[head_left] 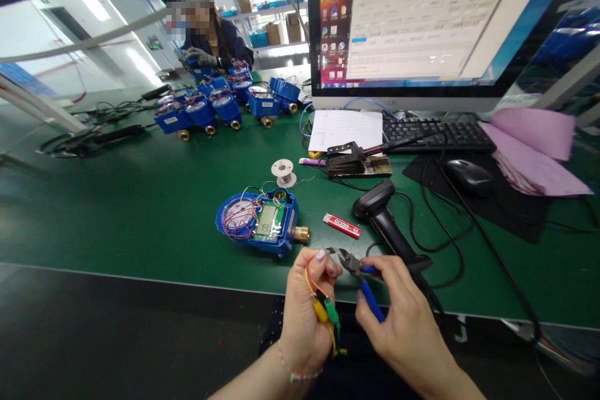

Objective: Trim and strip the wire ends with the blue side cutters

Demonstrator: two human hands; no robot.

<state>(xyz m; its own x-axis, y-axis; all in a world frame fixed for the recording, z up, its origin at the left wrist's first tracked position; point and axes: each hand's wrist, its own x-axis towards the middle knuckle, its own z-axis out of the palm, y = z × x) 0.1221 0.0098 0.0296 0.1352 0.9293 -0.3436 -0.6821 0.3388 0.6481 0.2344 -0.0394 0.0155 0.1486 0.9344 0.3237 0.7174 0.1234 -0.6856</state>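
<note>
Close to the table's front edge, my left hand [307,306] is closed around thin wires, pinching their ends between thumb and fingertips. Yellow and green alligator clips [331,310] hang from that hand on yellow and orange leads. My right hand [403,312] grips blue-handled cutting pliers [370,297], whose jaws meet the wire ends at my left fingertips. Whether the jaws are fully closed is hard to see. Just beyond my left hand lies a blue water meter [288,231] with an exposed circuit board, a small display, loose coloured wires and a brass fitting.
A red lighter-like stick [342,225], a barcode scanner [387,225], a solder spool [284,173] and a soldering iron stand [349,162] lie ahead. Behind them are a keyboard [431,131] and monitor [403,19]. Several blue meters [227,107] stand back left, near a gloved co-worker [220,40].
</note>
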